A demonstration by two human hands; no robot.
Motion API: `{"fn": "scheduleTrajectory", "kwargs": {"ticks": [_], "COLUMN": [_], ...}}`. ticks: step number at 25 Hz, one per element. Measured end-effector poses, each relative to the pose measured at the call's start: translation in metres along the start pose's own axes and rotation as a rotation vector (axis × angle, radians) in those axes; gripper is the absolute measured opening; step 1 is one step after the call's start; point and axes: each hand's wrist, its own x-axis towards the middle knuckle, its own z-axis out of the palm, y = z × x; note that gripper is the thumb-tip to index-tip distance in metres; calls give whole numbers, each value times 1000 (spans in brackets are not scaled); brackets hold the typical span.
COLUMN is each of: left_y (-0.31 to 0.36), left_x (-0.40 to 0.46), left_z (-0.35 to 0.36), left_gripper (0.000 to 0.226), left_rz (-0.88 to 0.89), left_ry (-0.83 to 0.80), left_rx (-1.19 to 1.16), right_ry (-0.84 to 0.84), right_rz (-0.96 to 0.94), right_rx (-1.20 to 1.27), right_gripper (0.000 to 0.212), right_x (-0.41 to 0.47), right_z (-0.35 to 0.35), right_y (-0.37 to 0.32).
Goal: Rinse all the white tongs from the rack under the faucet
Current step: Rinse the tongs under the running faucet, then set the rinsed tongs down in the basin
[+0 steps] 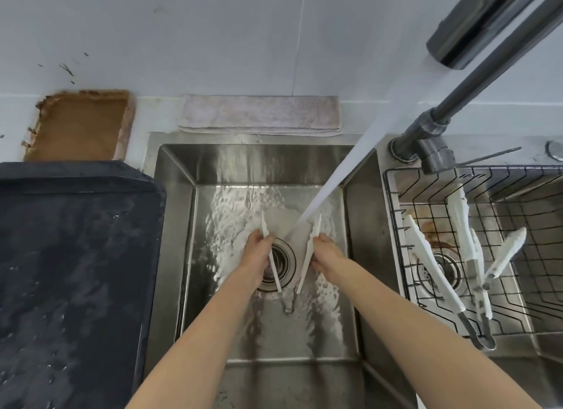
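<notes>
Sink basin (179, 213) directly before me, drain (281, 264) at its middle. My left hand (257, 256) and my right hand (327, 253) sit over the drain, one tong piece (269, 250) in the left, another piece (310, 253) in the right, the water stream (344, 161) landing between them. Faucet (426, 140) behind and to the right. Wire rack (518, 256) in the right-hand basin, further tongs (432, 262) leaning inside it. Tray (76, 256) to the left of the sink. Folded cloth (259, 114) behind the sink, against the wall.
</notes>
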Motion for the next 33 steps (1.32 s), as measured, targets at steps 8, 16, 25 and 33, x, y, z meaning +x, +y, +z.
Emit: {"fn": "scheduleTrajectory", "kwargs": {"ticks": [8, 16, 25, 33], "left_y": [-3, -1, 8, 42], "left_x": [-2, -17, -76, -140], "left_z": [3, -2, 6, 49], "left_gripper": [43, 44, 60, 59], "left_rz": [-90, -6, 446, 903], "left_ry": [-24, -11, -60, 41], "left_rx": [-47, 102, 1005, 1553], "right_ry": [-79, -117, -46, 223], "right_rz": [-26, -104, -558, -919], "right_rx": [13, -88, -454, -844], "right_gripper": [52, 60, 56, 56], "right_x": [0, -30, -95, -145], "right_z": [-8, -24, -52, -125], "right_y": [8, 16, 7, -3]}}
